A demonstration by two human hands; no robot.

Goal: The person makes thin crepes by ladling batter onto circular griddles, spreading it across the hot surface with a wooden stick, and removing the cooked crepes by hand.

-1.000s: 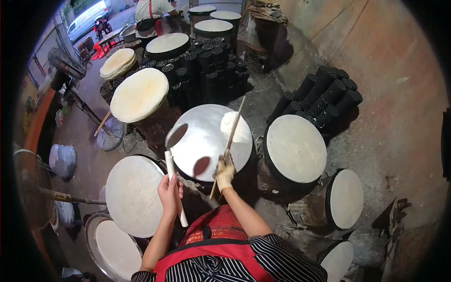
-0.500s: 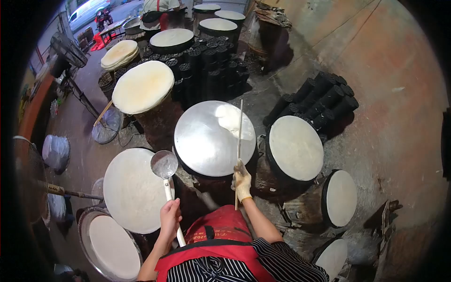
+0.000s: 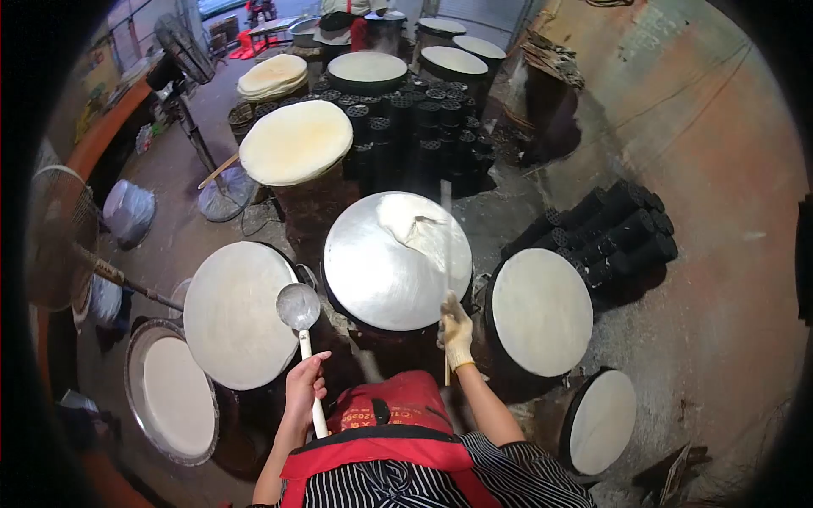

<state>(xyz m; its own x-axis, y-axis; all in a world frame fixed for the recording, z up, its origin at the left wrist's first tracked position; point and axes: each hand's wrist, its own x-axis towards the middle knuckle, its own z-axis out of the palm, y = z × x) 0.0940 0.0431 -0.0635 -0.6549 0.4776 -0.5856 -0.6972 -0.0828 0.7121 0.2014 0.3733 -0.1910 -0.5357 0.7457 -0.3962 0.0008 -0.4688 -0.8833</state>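
Note:
My left hand (image 3: pixel 306 389) is closed round the white handle of a ladle (image 3: pixel 299 306), whose round bowl overlaps the edge of a batter-covered griddle (image 3: pixel 237 315) on the left. My right hand (image 3: pixel 456 332), in a pale glove, grips a thin wooden stick (image 3: pixel 446 229) that points away from me, blurred at its far part. The stick lies over the right side of the shiny middle griddle (image 3: pixel 373 275). White batter (image 3: pixel 415 222) is spread unevenly over the far right part of that griddle, with a fold or gap in it.
Covered griddles (image 3: pixel 543 312) (image 3: pixel 602 422) stand on the right. A batter basin (image 3: pixel 179 396) sits lower left. Stacked flatbreads (image 3: pixel 273 76), a thick round (image 3: pixel 295 142) and black coal cylinders (image 3: pixel 419 135) are farther off. A fan (image 3: pixel 182 51) stands left; a person (image 3: pixel 345 19) is at the back.
The ladle has turned so its bowl faces up. The stick has swung more upright and the batter has spread toward the right edge of the middle griddle. The view has shifted.

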